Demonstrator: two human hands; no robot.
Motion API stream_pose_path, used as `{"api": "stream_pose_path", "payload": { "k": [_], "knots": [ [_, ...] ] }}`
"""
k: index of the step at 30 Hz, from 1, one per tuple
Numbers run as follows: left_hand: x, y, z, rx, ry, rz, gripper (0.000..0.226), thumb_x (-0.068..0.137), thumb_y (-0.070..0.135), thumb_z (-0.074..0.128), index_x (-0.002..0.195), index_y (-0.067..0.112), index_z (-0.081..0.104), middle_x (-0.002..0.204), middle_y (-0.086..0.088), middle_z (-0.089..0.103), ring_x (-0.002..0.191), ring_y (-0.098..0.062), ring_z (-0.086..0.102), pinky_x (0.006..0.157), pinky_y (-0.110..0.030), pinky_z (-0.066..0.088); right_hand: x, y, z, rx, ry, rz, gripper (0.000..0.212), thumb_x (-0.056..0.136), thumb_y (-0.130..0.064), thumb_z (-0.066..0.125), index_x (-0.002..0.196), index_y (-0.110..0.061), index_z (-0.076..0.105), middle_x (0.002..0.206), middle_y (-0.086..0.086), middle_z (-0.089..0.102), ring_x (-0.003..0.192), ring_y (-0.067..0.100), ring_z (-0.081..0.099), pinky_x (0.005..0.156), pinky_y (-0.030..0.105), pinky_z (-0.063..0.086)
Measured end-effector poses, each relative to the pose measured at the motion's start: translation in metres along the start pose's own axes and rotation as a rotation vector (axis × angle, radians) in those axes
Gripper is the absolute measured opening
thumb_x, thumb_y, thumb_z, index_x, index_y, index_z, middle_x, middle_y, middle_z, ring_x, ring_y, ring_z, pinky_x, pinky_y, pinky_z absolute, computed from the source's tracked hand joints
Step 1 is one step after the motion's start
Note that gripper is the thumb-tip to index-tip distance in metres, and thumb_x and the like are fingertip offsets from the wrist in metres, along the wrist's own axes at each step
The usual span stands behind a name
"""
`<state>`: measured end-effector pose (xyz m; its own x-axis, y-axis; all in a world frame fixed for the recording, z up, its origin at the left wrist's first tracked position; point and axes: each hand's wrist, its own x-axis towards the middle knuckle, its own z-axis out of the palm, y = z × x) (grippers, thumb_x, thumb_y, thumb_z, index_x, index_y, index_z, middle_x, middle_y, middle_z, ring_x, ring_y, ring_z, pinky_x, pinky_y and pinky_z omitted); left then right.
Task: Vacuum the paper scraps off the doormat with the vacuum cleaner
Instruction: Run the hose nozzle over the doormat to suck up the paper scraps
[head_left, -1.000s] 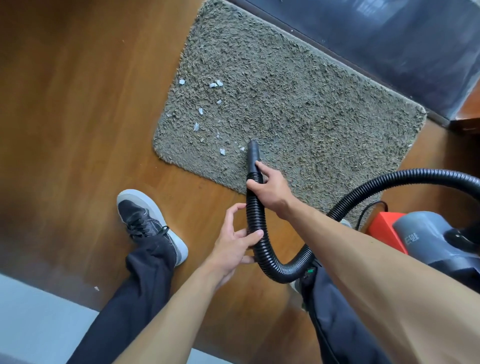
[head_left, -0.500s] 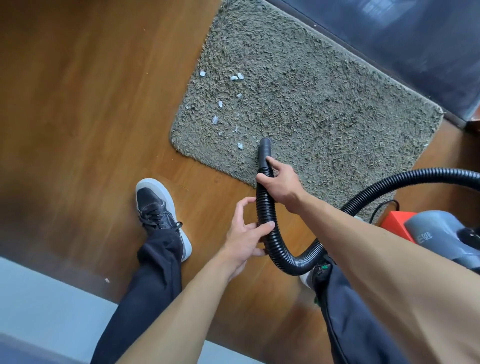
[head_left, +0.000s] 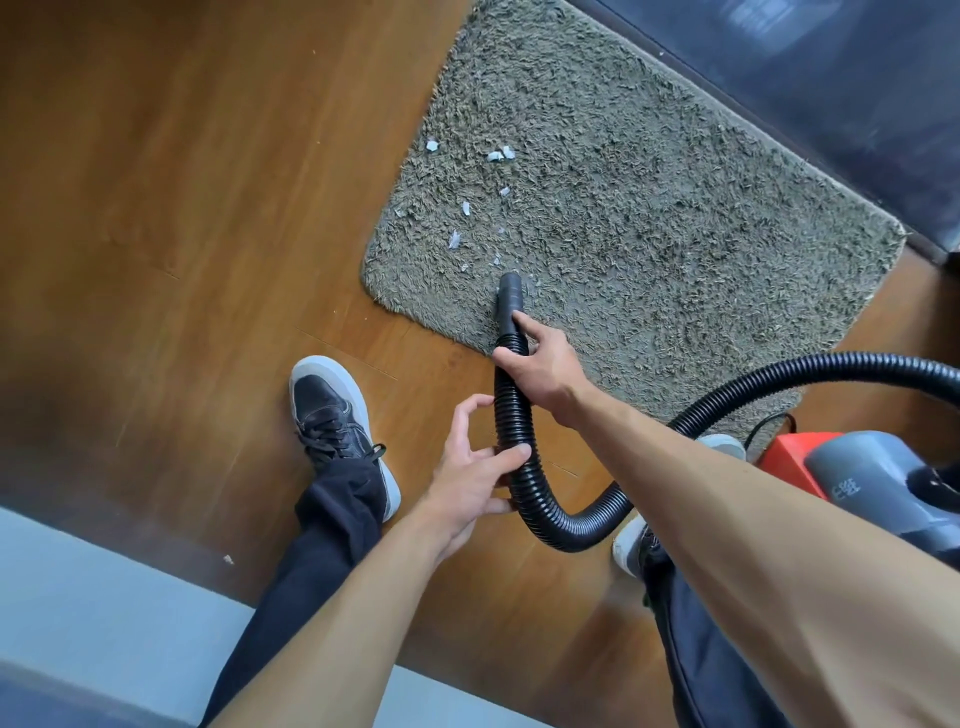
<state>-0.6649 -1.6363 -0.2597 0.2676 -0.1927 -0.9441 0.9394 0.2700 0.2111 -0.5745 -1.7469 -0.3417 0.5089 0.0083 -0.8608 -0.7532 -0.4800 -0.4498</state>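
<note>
Seemingly early: right hand (head_left: 545, 369) fingers wrap the vacuum hose (head_left: 511, 415), left hand (head_left: 472, 473) pinches it lower; paper scraps (head_left: 460, 239) lie unvacuumed on the doormat (head_left: 675, 234).

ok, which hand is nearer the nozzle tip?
Right. The right hand grips the hose just behind the nozzle; the left hand holds the same hose farther back, toward its bend.

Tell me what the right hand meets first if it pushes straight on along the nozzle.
Probably the small paper scrap just ahead of the nozzle on the doormat; the right hand grips the hose.
</note>
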Motion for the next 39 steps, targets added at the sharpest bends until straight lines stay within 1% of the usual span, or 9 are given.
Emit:
{"api": "stream_pose_path", "payload": {
  "k": [5,9,12,16,21,29,32,36,39],
  "knots": [
    [-0.004,-0.003,0.0,-0.038,0.002,-0.015,0.054,0.093,0.006,0.066,0.122,0.046,0.044,0.105,-0.023,0.071,0.102,-0.038,0.069,0.086,-0.065,0.053,-0.005,-0.002,0.001,-0.056,-0.025,0.001,0.074,0.077,-0.032,0.068,0.147,-0.024,0.045,0.109,0.008,0.07,0.096,0.025,0.07,0.092,0.044,0.056],
    [-0.009,-0.01,0.007,-0.072,-0.011,-0.042,0.055,0.093,0.005,0.065,0.125,0.044,0.042,0.097,-0.014,0.071,0.094,-0.03,0.068,0.087,-0.063,0.055,-0.013,0.002,-0.002,-0.116,-0.039,0.003,0.075,0.073,-0.035,0.066,0.145,-0.023,0.048,0.105,0.007,0.072,0.094,0.025,0.07,0.091,0.043,0.056],
    [-0.013,-0.014,0.011,-0.08,-0.014,-0.059,0.054,0.093,0.005,0.065,0.124,0.044,0.042,0.096,-0.014,0.07,0.094,-0.03,0.068,0.086,-0.061,0.056,-0.015,0.007,-0.004,-0.126,-0.05,0.013,0.07,0.079,-0.028,0.069,0.145,-0.021,0.048,0.106,0.009,0.071,0.093,0.025,0.07,0.09,0.043,0.057],
    [-0.015,-0.012,0.011,-0.057,-0.01,-0.065,0.054,0.094,0.006,0.065,0.123,0.045,0.041,0.097,-0.015,0.07,0.097,-0.032,0.068,0.087,-0.061,0.056,-0.017,0.008,-0.005,-0.104,-0.054,0.018,0.066,0.079,-0.027,0.068,0.143,-0.022,0.051,0.102,0.01,0.072,0.09,0.025,0.071,0.088,0.044,0.058],
    [-0.012,0.0,0.01,-0.026,-0.001,-0.049,0.054,0.095,0.005,0.064,0.118,0.049,0.042,0.112,-0.027,0.069,0.111,-0.044,0.065,0.088,-0.063,0.054,-0.013,-0.003,-0.007,-0.058,-0.034,-0.02,0.07,0.075,-0.031,0.068,0.143,-0.026,0.05,0.099,0.008,0.072,0.091,0.025,0.071,0.089,0.044,0.057],
    [0.004,0.014,0.02,0.03,-0.031,-0.059,0.053,0.095,0.006,0.064,0.114,0.052,0.045,0.115,-0.029,0.066,0.112,-0.047,0.063,0.088,-0.067,0.052,-0.001,-0.01,-0.027,-0.051,-0.024,-0.01,0.068,0.083,-0.026,0.069,0.147,-0.022,0.046,0.107,0.005,0.07,0.091,0.021,0.07,0.089,0.039,0.058],
    [0.008,0.013,0.028,0.05,-0.058,-0.088,0.054,0.094,0.007,0.064,0.116,0.052,0.044,0.114,-0.026,0.068,0.112,-0.046,0.063,0.088,-0.067,0.052,-0.007,-0.004,-0.037,-0.053,0.001,0.003,0.068,0.081,-0.028,0.07,0.145,-0.022,0.048,0.102,0.004,0.07,0.09,0.021,0.069,0.089,0.04,0.057],
    [0.011,0.01,0.038,0.1,-0.08,-0.11,0.055,0.095,0.008,0.065,0.122,0.05,0.043,0.11,-0.02,0.072,0.104,-0.037,0.07,0.089,-0.066,0.052,-0.011,0.01,-0.047,0.0,0.075,0.068,0.086,0.064,-0.044,0.066,0.146,-0.026,0.046,0.101,0.005,0.072,0.091,0.024,0.07,0.09,0.046,0.057],
    [0.013,0.01,0.043,0.152,-0.091,-0.101,0.054,0.095,0.01,0.065,0.122,0.052,0.044,0.107,-0.014,0.073,0.091,-0.023,0.07,0.09,-0.063,0.053,-0.016,0.017,-0.054,0.052,0.13,0.109,0.067,0.074,-0.035,0.069,0.138,-0.021,0.053,0.099,0.011,0.072,0.09,0.029,0.07,0.088,0.049,0.056]
  ]
}}
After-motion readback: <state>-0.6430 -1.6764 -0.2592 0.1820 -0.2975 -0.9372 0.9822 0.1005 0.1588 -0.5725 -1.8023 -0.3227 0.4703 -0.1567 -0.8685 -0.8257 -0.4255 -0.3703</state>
